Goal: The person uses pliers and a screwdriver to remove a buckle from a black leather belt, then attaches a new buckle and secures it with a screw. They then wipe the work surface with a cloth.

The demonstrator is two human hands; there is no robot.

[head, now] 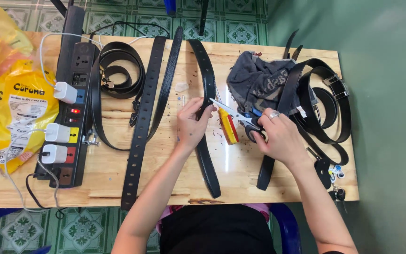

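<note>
Left hand (191,123) pinching grained black belt (207,113), right hand (278,136) gripping steel scissors (236,115)

Bare tabletop (240,164) lies open between the left hand (191,123) and right hand (278,136), apart from a yellow cutter (228,125) and the scissors (238,115). Left of the held belt (207,117), bare wood shows between belts (142,113). The power strip (69,103) and cables block the left edge; a cloth (254,82) and coiled belts (325,108) crowd the right.
</note>
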